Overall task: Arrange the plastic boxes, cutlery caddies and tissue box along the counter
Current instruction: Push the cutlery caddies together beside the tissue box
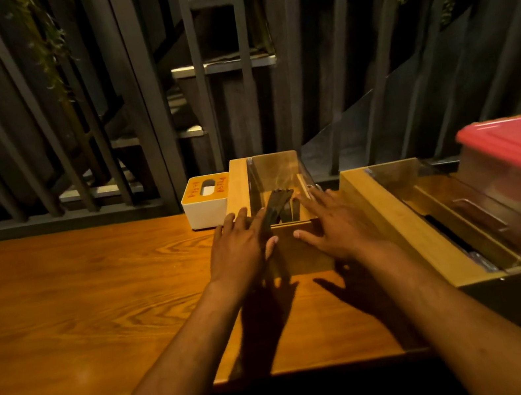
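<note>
A wooden cutlery caddy (238, 183) with a clear lid stands at the middle of the counter, dark cutlery visible inside. My left hand (238, 248) lies flat against its left side and my right hand (333, 226) against its right side, fingers spread, thumbs on the front edge. A white tissue box (205, 207) with an orange top sits just left of the caddy, touching it. A second, larger wooden caddy (396, 225) lies at an angle to the right. A plastic box with a pink lid (518, 145) stands at the far right.
The wooden counter (78, 299) stretches far to the left. Dark metal railing bars (146, 113) rise directly behind the counter's back edge, with stairs beyond. The counter's front edge runs below my forearms.
</note>
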